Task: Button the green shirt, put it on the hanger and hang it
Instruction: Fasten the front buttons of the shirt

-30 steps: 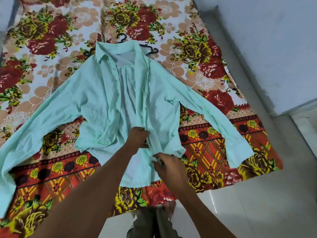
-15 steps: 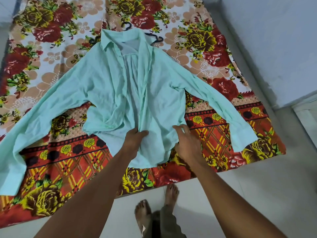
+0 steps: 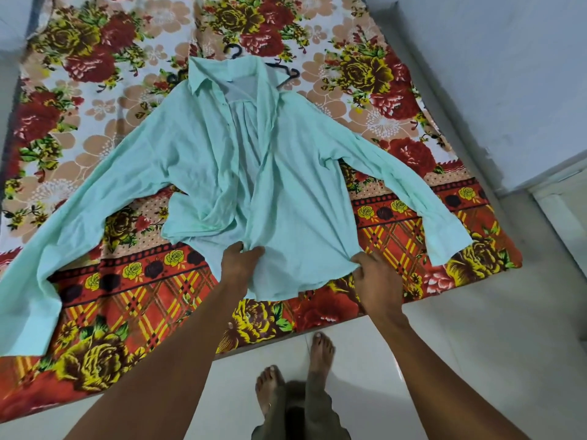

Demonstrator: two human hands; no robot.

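Observation:
The light green shirt [image 3: 197, 173] lies spread face up on the bed, front open and unbuttoned, both sleeves stretched outward. A black hanger [image 3: 287, 74] lies under the collar, its hook and one end showing. My left hand [image 3: 238, 265] grips the inner edge of the right front panel near the hem. My right hand [image 3: 374, 281] pinches that panel's outer lower corner. The other front panel is bunched in folds to the left.
A floral bedsheet [image 3: 95, 74] in red, yellow and peach covers the bed. A grey wall [image 3: 492, 74] runs along the bed's right side. My bare feet [image 3: 295, 369] stand on the pale tiled floor at the bed's near edge.
My right hand has slid rightward along the hem, spreading the right front panel flat. My left hand stays on the panel's inner edge. The camera has drawn back a little.

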